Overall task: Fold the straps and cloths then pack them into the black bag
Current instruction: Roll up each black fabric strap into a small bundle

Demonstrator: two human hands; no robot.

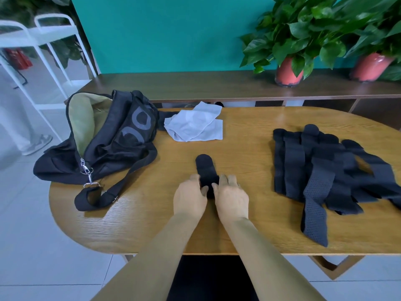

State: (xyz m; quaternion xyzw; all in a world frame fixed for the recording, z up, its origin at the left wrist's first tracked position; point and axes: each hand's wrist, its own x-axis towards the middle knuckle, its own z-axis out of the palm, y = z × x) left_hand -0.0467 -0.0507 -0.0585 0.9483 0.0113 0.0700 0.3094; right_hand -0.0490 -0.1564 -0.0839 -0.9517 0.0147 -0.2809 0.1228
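Observation:
A black strap (205, 165) lies at the middle of the wooden table (249, 148), its rounded end pointing away from me. My left hand (189, 196) and my right hand (231, 195) pinch its near end from either side, where the strap is rolled or folded. A black bag (112, 135) sits at the left, open, showing a tan lining, with its shoulder strap (121, 183) trailing toward me. White cloths (195, 124) lie crumpled beside the bag. A pile of several black straps (325, 170) spreads over the right of the table.
Two potted plants in red pots (288, 71) stand on a dark sideboard (195, 85) behind the table. A white metal rack (43, 51) stands at the far left on the tiled floor. A person's foot (36, 144) shows at the left edge.

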